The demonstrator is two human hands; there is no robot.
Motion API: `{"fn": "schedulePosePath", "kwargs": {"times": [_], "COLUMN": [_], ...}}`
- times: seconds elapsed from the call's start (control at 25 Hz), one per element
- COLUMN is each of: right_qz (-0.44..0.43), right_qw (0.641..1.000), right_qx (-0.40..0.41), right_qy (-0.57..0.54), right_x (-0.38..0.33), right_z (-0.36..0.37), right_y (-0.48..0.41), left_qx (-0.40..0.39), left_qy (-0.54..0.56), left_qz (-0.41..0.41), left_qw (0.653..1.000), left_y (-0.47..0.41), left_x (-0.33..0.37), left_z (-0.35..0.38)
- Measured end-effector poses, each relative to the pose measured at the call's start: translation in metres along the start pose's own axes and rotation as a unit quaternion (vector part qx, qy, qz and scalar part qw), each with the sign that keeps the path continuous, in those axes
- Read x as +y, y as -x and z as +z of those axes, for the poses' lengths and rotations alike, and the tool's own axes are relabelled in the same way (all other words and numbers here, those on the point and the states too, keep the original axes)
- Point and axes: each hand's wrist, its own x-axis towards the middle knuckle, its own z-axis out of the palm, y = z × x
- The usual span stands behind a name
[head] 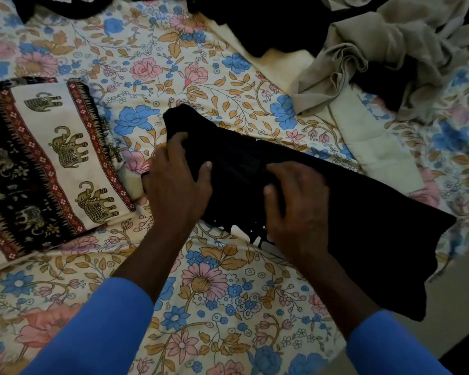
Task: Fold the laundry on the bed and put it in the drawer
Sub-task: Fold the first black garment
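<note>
Frame left: folded elephant-print cloth [46,158] on floral sheet [214,288]; centre: black garment [363,226] lying diagonally, left hand [176,185] gripping its upper-left end, fingers curled under, thumb on top, right hand [295,212] pinching a mid-garment fold; upper right: beige clothes pile [377,58].

Dim light is falling on a bed [65,307] covered in a cream sheet [214,288] with blue and pink flowers; pale floor [450,293] is showing lower right.

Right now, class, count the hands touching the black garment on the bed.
2. The left hand holds the black garment at its end by the elephant cloth; the right hand lies on its middle. None seems hidden.
</note>
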Motion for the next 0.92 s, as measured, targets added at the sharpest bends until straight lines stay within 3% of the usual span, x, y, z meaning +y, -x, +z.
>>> {"fn": "schedulePosePath", "kwargs": {"times": [0.08,0.16,0.24,0.36,0.44,0.52,0.56,0.64,0.76,0.84,0.92], "right_qz": [-0.155,-0.170,-0.094,0.128,0.327,0.467,0.498,0.495,0.474,0.512,0.567], "right_qw": [0.976,0.954,0.959,0.972,0.931,0.871,0.856,0.864,0.873,0.844,0.772], "right_qx": [-0.119,-0.173,-0.163,-0.034,0.105,0.153,0.136,0.093,0.113,0.140,0.174], "right_qy": [0.093,0.176,0.212,0.193,0.121,0.020,-0.020,-0.009,-0.013,-0.079,-0.228], "right_x": [-0.010,-0.001,0.022,0.067,0.098,0.126,0.135,0.146,0.148,0.150,0.159], "right_z": [0.012,0.023,0.023,-0.007,-0.038,-0.067,-0.077,-0.088,-0.088,-0.088,-0.093], "right_y": [0.016,0.026,0.032,0.063,0.093,0.120,0.128,0.136,0.123,0.110,0.099], "left_qx": [0.040,-0.055,-0.117,-0.085,-0.078,-0.092,-0.097,-0.109,-0.113,-0.109,-0.108], "left_qy": [-0.103,-0.182,-0.261,-0.282,-0.240,-0.212,-0.211,-0.219,-0.222,-0.210,-0.193], "left_qz": [0.113,0.228,0.267,0.247,0.303,0.381,0.403,0.398,0.373,0.369,0.373], "left_qw": [0.987,0.955,0.920,0.923,0.919,0.895,0.885,0.884,0.894,0.899,0.901], "left_y": [0.018,0.028,0.025,0.036,0.061,0.081,0.084,0.081,0.082,0.085,0.084], "left_x": [0.005,-0.008,-0.027,-0.015,0.011,0.032,0.040,0.050,0.050,0.048,0.049], "left_z": [0.004,0.017,0.025,0.032,0.040,0.058,0.069,0.088,0.100,0.101,0.100]}}
